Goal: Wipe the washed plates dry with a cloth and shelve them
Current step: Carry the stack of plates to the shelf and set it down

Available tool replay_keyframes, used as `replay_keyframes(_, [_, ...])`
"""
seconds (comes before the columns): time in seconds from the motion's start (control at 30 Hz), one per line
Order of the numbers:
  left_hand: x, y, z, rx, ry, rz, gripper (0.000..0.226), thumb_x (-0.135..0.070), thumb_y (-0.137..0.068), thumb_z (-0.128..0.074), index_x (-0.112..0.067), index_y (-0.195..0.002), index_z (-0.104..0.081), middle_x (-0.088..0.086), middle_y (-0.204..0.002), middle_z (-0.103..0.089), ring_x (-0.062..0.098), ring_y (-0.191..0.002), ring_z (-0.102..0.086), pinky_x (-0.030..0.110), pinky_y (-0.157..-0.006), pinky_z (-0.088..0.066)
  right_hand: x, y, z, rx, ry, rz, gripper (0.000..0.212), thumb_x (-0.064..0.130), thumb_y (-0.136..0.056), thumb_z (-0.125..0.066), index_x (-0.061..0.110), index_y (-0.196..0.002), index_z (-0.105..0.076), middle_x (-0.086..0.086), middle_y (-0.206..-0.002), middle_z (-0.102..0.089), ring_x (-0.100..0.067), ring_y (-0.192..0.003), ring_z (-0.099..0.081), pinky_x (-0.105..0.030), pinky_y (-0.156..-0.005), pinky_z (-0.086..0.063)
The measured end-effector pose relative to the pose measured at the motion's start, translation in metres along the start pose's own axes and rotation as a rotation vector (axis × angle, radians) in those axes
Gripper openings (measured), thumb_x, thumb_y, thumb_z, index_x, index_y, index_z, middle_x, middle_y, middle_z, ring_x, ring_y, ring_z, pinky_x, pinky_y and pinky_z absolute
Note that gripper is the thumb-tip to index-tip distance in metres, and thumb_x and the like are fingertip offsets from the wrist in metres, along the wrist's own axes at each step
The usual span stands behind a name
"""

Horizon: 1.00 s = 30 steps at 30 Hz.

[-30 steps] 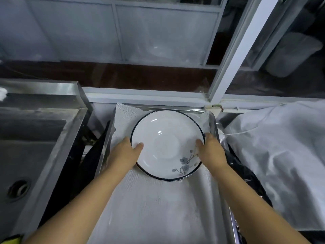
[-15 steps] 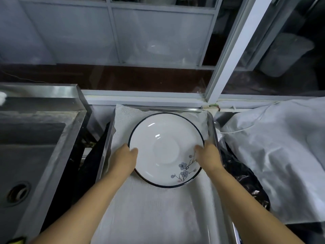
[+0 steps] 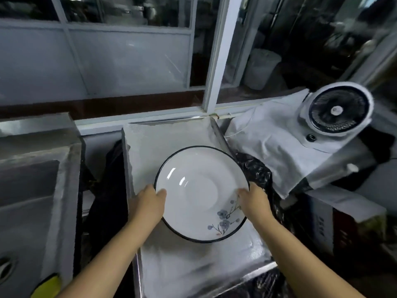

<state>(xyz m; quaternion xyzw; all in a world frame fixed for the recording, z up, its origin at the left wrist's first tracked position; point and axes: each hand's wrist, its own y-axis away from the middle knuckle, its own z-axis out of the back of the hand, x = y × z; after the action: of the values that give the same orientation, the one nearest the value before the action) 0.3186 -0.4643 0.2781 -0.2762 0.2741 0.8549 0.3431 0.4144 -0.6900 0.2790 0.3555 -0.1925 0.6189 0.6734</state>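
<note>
Stainless steel fills the left of the view, where a sink [image 3: 28, 203] is set into a counter, with a yellow object [image 3: 48, 286] seen at its near corner. Behind everything a white-framed window [image 3: 212, 54] is seen, its sill running across the scene. At the centre a metal tray [image 3: 217, 130] is lined with a white cloth [image 3: 163, 147]. Over that cloth a white plate [image 3: 200, 194] — dark-rimmed, with a blue flower painted near its lower right edge — is gripped by both hands: its left rim is held by the left hand [image 3: 148, 206], thumb laid on the inner face, and its right rim by the right hand [image 3: 255, 203]. To the right, black plastic [image 3: 255, 171] is bunched beside the tray, and a white fan [image 3: 337, 109] is seen on a white covering [image 3: 277, 147].
</note>
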Motion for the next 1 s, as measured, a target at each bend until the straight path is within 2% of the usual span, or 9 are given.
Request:
replay_keyframes(0.1, [0.003,0.041,-0.001,0.095,0.016,-0.111,0.027,-0.028,-0.092,-0.041,-0.007,-0.095,-0.058,0.009,-0.093,-0.062,0.030,-0.085,-0.055,0.037,-0.077,-0.048,-0.022,0.068,0.027,-0.119,-0.001,-0.043,0.012,0.010,-0.092,-0.043,0.003,-0.092,-0.053,-0.008,-0.084,-0.060,-0.025,-0.075,-0.056,-0.031,-0.060,-0.038])
replay_keyframes(0.3, [-0.018,0.130,-0.018,0.288,-0.065,-0.354,0.027,-0.028,-0.094,-0.042,-0.005,-0.093,-0.056,0.008,-0.091,-0.059,0.029,-0.083,-0.052,0.033,-0.069,-0.038,-0.083,0.192,0.083,-0.337,-0.046,-0.219,0.010,0.011,-0.092,-0.045,0.005,-0.091,-0.053,-0.005,-0.086,-0.055,-0.027,-0.086,-0.054,-0.030,-0.069,-0.037])
replay_keyframes(0.4, [-0.031,0.181,-0.042,0.392,-0.088,-0.461,0.025,-0.026,-0.093,-0.043,-0.005,-0.091,-0.056,0.009,-0.089,-0.061,0.030,-0.084,-0.054,0.033,-0.069,-0.040,-0.124,0.250,0.111,-0.446,-0.093,-0.341,0.018,0.014,-0.093,-0.044,0.006,-0.103,-0.057,-0.006,-0.097,-0.059,-0.026,-0.092,-0.055,-0.030,-0.073,-0.039])
replay_keyframes(0.53, [-0.044,0.260,-0.079,0.531,-0.131,-0.596,0.023,-0.026,-0.091,-0.043,-0.007,-0.091,-0.057,0.010,-0.091,-0.063,0.032,-0.087,-0.056,0.035,-0.074,-0.044,-0.184,0.333,0.144,-0.576,-0.142,-0.525,0.022,0.016,-0.090,-0.044,0.006,-0.103,-0.058,-0.010,-0.102,-0.063,-0.029,-0.093,-0.058,-0.033,-0.074,-0.042])
replay_keyframes(0.6, [-0.050,0.307,-0.098,0.591,-0.172,-0.663,0.023,-0.025,-0.091,-0.043,-0.006,-0.095,-0.057,0.011,-0.094,-0.062,0.034,-0.090,-0.055,0.036,-0.077,-0.044,-0.215,0.380,0.159,-0.651,-0.178,-0.587,0.025,0.017,-0.091,-0.044,0.005,-0.107,-0.058,-0.009,-0.102,-0.062,-0.028,-0.095,-0.057,-0.034,-0.079,-0.044])
replay_keyframes(0.67, [-0.054,0.360,-0.117,0.665,-0.199,-0.730,0.021,-0.023,-0.092,-0.044,-0.006,-0.091,-0.056,0.011,-0.089,-0.060,0.033,-0.088,-0.053,0.037,-0.078,-0.043,-0.249,0.432,0.171,-0.723,-0.206,-0.649,0.023,0.017,-0.092,-0.044,0.005,-0.107,-0.056,-0.006,-0.098,-0.059,-0.027,-0.094,-0.056,-0.031,-0.077,-0.040])
replay_keyframes(0.77, [-0.050,0.447,-0.148,0.764,-0.251,-0.834,0.017,-0.019,-0.093,-0.042,-0.008,-0.087,-0.052,0.002,-0.079,-0.051,0.026,-0.078,-0.045,0.034,-0.070,-0.033,-0.303,0.516,0.186,-0.820,-0.248,-0.736,0.021,0.020,-0.093,-0.044,0.006,-0.102,-0.058,-0.006,-0.097,-0.061,-0.026,-0.090,-0.057,-0.031,-0.072,-0.041])
replay_keyframes(0.87, [-0.034,0.542,-0.183,0.855,-0.307,-0.922,0.015,-0.022,-0.093,-0.042,-0.011,-0.091,-0.051,0.010,-0.095,-0.055,0.027,-0.086,-0.042,0.033,-0.073,-0.031,-0.355,0.611,0.199,-0.910,-0.289,-0.819,0.017,0.018,-0.093,-0.043,0.008,-0.096,-0.056,-0.003,-0.088,-0.060,-0.015,-0.075,-0.053,-0.027,-0.057,-0.037])
replay_keyframes(1.0, [0.002,0.679,-0.224,0.977,-0.375,-1.028,0.022,-0.024,-0.093,-0.044,-0.007,-0.100,-0.057,0.013,-0.106,-0.061,0.032,-0.097,-0.053,0.034,-0.077,-0.039,-0.423,0.745,0.218,-1.010,-0.315,-0.960,0.018,0.019,-0.091,-0.044,0.008,-0.098,-0.057,-0.006,-0.091,-0.061,-0.022,-0.083,-0.057,-0.031,-0.065,-0.040])
